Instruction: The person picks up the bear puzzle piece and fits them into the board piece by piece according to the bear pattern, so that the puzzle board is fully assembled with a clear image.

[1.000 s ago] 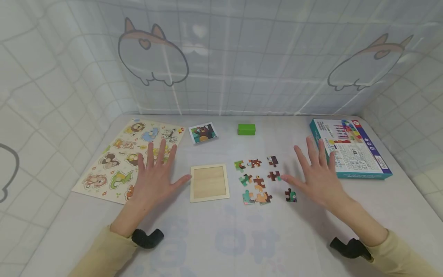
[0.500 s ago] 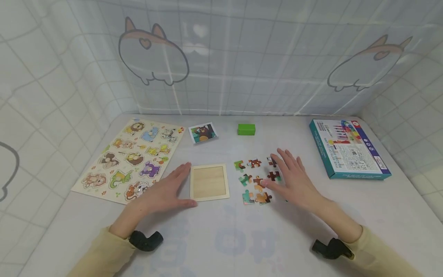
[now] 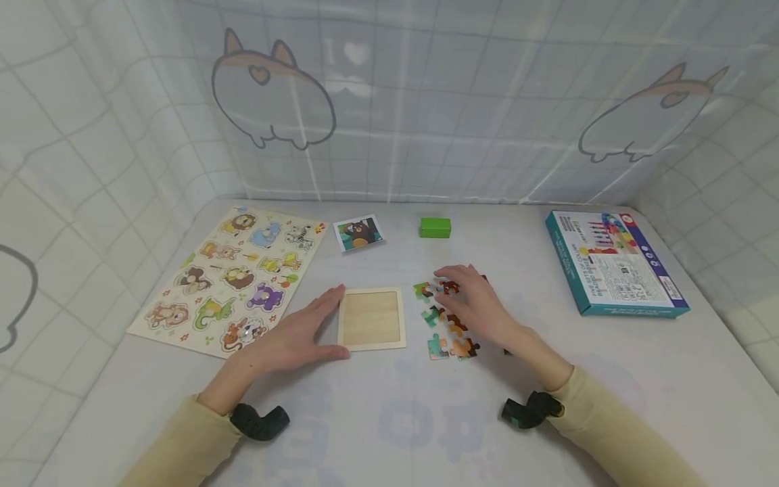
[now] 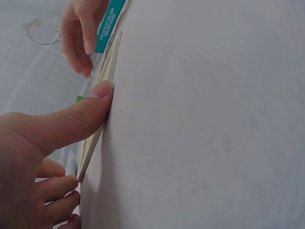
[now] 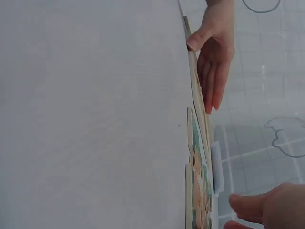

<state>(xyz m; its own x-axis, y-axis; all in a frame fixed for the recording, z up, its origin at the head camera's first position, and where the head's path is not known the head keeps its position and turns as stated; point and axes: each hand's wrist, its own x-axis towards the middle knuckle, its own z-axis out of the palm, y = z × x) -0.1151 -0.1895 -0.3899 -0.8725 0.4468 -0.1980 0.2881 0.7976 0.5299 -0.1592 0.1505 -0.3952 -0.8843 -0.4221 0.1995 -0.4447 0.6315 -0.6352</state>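
In the head view my left hand (image 3: 296, 340) lies at the left of a square wooden puzzle tray (image 3: 402, 318) with a raised rim. Its extended fingers rest along the left side, and the thumb touches the near edge. The left wrist view shows that thumb (image 4: 71, 123) against the rim. My right hand (image 3: 477, 306) hovers over loose jigsaw pieces (image 3: 437, 346), thumb and forefinger apart near the green-and-brown upper left piece (image 3: 422, 291). The hand covers part of the brown bear pieces (image 3: 456, 326). I see nothing held in it.
An animal puzzle board (image 3: 213, 277) lies at left. A bear picture card (image 3: 359, 233) and a green block (image 3: 435, 228) stand behind the tray. A teal-edged box (image 3: 615, 264) lies at right. Patterned cloth walls (image 3: 426, 122) enclose the back and sides.
My left hand came down from above the animal board to the tray's left side. My right hand swept left from beside the box to over the pieces, its spread fingers drawing together.
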